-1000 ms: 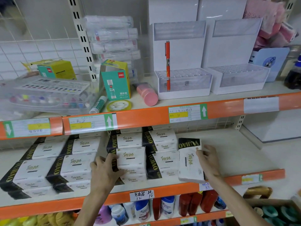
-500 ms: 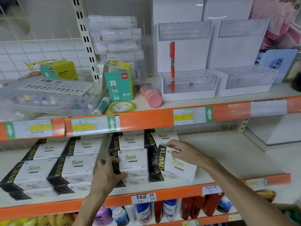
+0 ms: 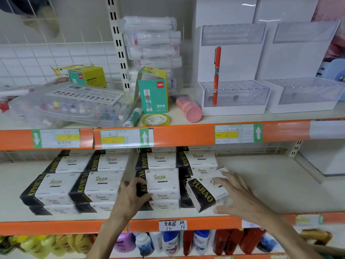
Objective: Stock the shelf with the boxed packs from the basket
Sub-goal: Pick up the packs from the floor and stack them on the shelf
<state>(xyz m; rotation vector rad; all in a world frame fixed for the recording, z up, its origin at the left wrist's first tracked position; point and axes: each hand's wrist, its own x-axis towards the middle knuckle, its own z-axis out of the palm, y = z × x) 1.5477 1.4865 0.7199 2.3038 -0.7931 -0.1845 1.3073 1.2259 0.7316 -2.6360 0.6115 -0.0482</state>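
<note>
- Boxed packs [image 3: 104,184], white with black ends, are stacked in rows across the left and middle of the shelf [image 3: 270,184]; bare shelf surface is seen to the right of them.
- One tilted pack [image 3: 203,193] is held at the right end of the row, its black end turned forward, touching the stack behind it.
- Right hand [image 3: 235,195] is spread over this tilted pack, fingers on top and thumb below its front corner.
- Left hand [image 3: 130,199] is pressed against the front middle stack [image 3: 162,186], fingers curled around its black end.
</note>
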